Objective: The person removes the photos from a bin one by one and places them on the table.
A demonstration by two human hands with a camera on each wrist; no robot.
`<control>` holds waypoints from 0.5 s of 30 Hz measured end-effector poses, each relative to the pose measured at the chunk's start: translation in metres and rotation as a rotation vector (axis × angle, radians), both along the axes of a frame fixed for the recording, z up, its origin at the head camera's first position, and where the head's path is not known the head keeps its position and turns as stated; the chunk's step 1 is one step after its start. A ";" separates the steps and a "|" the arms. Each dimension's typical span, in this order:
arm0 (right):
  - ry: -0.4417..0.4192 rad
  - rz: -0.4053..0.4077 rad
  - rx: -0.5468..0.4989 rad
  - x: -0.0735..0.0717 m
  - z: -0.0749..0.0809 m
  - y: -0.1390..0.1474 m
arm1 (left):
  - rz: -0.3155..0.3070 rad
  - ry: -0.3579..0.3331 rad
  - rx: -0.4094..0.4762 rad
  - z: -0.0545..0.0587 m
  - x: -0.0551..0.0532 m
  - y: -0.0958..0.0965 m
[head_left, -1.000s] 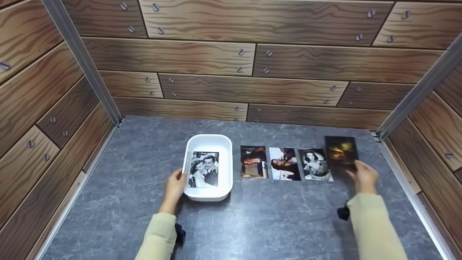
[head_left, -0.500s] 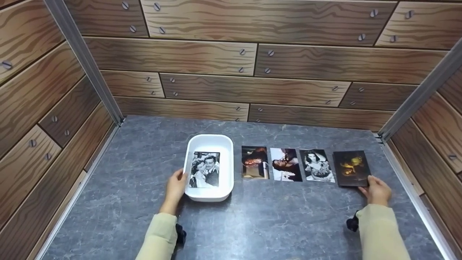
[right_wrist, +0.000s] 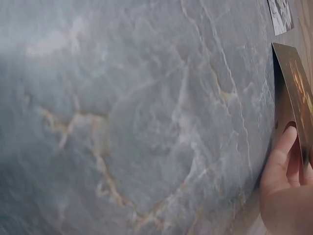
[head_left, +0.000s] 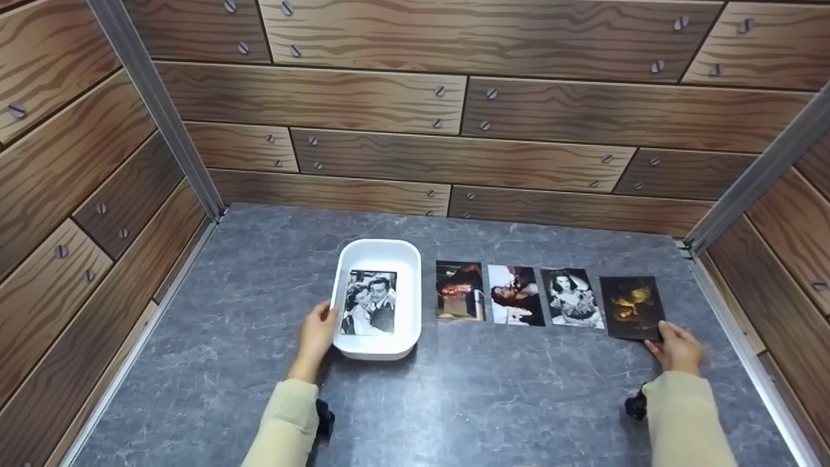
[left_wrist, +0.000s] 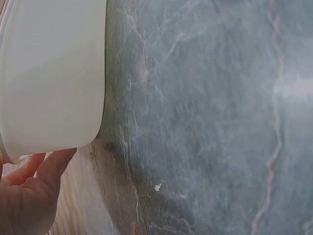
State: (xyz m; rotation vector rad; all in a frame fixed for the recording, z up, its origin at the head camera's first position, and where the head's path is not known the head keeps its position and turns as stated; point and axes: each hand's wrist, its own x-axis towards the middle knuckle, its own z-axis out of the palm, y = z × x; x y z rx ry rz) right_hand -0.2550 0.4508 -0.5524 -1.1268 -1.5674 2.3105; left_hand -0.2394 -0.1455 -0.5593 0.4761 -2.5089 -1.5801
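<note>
A dark photo card (head_left: 632, 307) with a yellow-orange picture is pinched at its lower right corner by my right hand (head_left: 677, 349). In the right wrist view, the near edge of this card (right_wrist: 296, 90) stands raised off the table, with fingers under it. My left hand (head_left: 316, 332) holds the left side of a white rectangular tub (head_left: 407, 344). The left wrist view shows fingertips (left_wrist: 61, 159) against the tub's outer wall. Inside the tub lies a black-and-white photo card (head_left: 369, 303) of a couple.
Three more photo cards lie in a row between the tub and the held card: a brownish one (head_left: 460, 290), a colour one (head_left: 516, 295) and a black-and-white portrait (head_left: 573, 298). Wood-patterned walls (head_left: 376, 149) enclose the grey marbled tabletop (head_left: 512, 395).
My right hand has brought the dark card right and toward me, from overlapping the portrait's corner to the row's right end. The left hand stays at the tub.
</note>
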 end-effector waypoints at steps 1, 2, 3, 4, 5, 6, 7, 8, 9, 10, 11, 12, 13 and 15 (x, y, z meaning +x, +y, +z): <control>-0.008 0.006 -0.001 -0.001 0.000 0.000 | -0.001 -0.002 -0.002 0.000 0.000 0.000; -0.015 0.009 -0.003 -0.003 0.000 0.001 | 0.000 -0.004 -0.002 0.000 0.000 0.000; -0.025 0.016 0.003 -0.004 0.000 0.001 | 0.002 -0.005 -0.004 0.001 0.000 0.000; -0.038 0.021 0.009 -0.006 0.000 0.001 | 0.004 -0.006 -0.004 0.001 -0.001 0.000; -0.052 0.035 0.031 -0.007 0.000 0.001 | 0.005 -0.005 -0.006 0.000 0.000 0.000; -0.071 0.050 0.059 -0.009 -0.001 0.001 | 0.007 -0.006 -0.008 0.000 0.000 0.000; -0.085 0.066 0.093 -0.010 -0.001 0.001 | 0.007 -0.011 -0.005 0.000 0.000 0.000; -0.102 0.049 0.121 -0.011 -0.002 0.000 | 0.009 -0.016 -0.001 0.000 0.000 0.000; -0.111 0.056 0.156 -0.012 -0.003 -0.001 | 0.009 -0.019 -0.007 0.000 0.000 0.000; -0.118 0.060 0.193 -0.012 -0.003 -0.001 | 0.010 -0.022 -0.007 0.000 0.000 0.000; -0.126 0.066 0.242 -0.013 -0.004 -0.002 | 0.009 -0.024 -0.008 0.000 0.000 0.000; -0.134 0.066 0.290 -0.014 -0.006 -0.003 | 0.009 -0.024 -0.007 0.000 0.000 0.000; -0.149 0.073 0.350 -0.014 -0.007 -0.003 | 0.008 -0.023 -0.008 0.000 0.000 0.000; -0.180 0.110 0.491 -0.013 -0.010 -0.005 | 0.009 -0.020 -0.010 0.000 0.000 0.001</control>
